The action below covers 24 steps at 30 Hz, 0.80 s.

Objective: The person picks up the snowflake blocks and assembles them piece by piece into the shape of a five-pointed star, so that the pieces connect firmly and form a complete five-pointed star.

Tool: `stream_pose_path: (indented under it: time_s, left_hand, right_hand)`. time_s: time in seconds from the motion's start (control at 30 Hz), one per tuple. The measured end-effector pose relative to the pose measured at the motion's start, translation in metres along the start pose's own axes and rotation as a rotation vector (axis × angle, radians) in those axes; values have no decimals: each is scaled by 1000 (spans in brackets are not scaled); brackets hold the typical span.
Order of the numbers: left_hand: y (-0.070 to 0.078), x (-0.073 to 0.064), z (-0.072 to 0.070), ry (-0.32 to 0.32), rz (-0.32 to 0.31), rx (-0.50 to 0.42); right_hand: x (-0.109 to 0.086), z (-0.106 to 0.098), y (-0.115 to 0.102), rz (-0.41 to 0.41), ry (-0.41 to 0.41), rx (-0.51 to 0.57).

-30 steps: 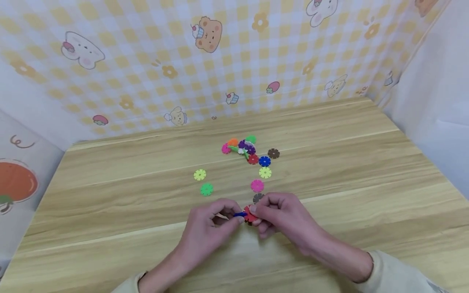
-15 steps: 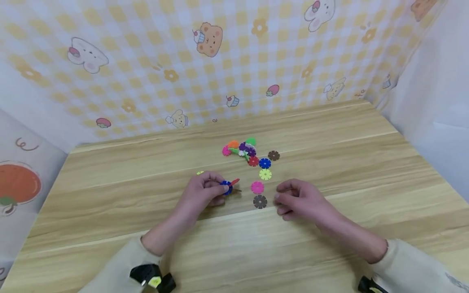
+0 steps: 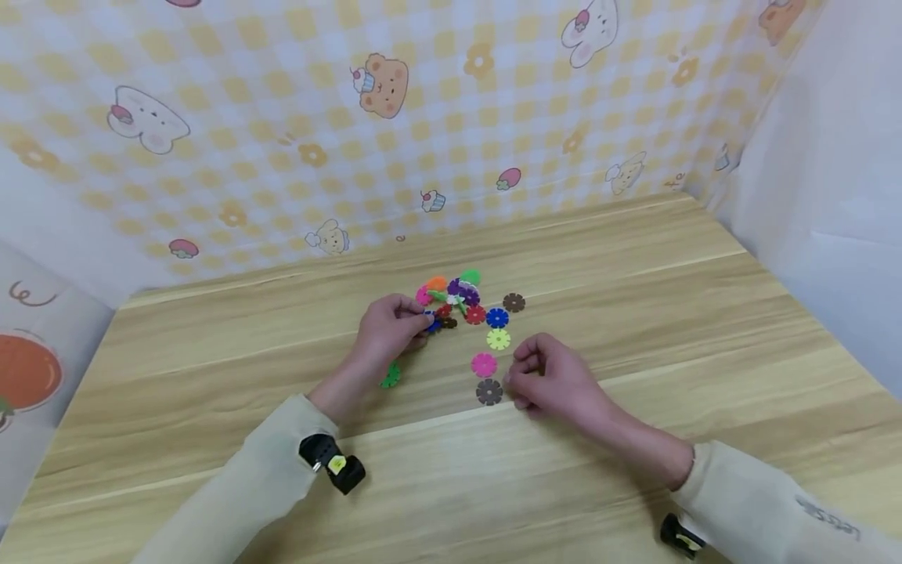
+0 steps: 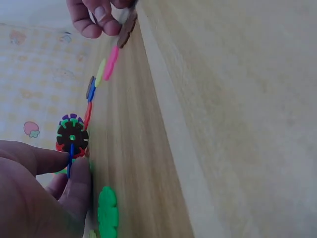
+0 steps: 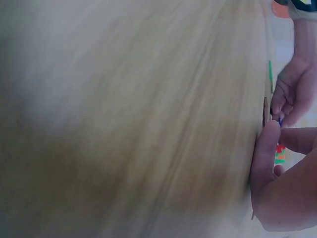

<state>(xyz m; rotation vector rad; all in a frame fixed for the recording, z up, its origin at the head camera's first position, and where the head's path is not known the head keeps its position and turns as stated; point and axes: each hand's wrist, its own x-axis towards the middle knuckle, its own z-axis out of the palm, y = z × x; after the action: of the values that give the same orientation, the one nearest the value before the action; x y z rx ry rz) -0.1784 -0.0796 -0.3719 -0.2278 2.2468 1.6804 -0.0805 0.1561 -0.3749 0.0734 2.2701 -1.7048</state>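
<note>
My left hand [image 3: 391,333] pinches a blue notched plastic disc [image 4: 70,164] between thumb and fingers. Joined to that disc are a red disc [image 3: 443,312] and a brown disc [image 3: 447,323]. They hang just in front of a cluster of linked discs, with purple [image 3: 468,296], orange [image 3: 436,283] and pink ones in it. My right hand [image 3: 553,376] holds nothing visible, its fingers loosely curled. It hovers close to a dark grey-brown disc [image 3: 489,392] lying flat on the table.
A row of loose discs runs away from the right hand: pink [image 3: 484,365], yellow [image 3: 498,339], blue [image 3: 497,317] and red [image 3: 475,314]. Another brown disc [image 3: 514,302] lies right of them. A green disc [image 3: 391,376] lies beneath the left forearm. A checked cloth [image 3: 282,196] hangs behind the table.
Both hands held the joined discs together; the right hand let go and moved right. The left hand carried the blue, red and brown discs away toward the cluster.
</note>
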Motion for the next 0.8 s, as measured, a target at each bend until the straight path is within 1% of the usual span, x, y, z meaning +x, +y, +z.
stream_pose_path:
  time_s: [0.07,0.17,0.27,0.37,0.43,0.53,0.6,0.8]
  left_hand:
    - [1,2,3,22,24,56]
    - [3,5,6,44,53,109]
    - [3,8,8,65,73,113]
    - [2,11,8,79,85,108]
    - [1,12,8,84,84,107]
    - [1,13,9,85,67,100]
    - [2,13,9,77,51,83]
    - [3,15,6,43,-8,-16]
  right_hand:
    - [1,3,1,-19,25,-74]
    - [3,7,2,-44,65,-214]
    - [4,14,3,-85,92,-363]
    - [3,22,4,-117,109,-473]
    - [3,26,4,-127,123,-523]
    - [3,29,4,-144,142,-559]
    - [4,30,5,-156,149,-559]
    - [3,31,6,-180,162,-541]
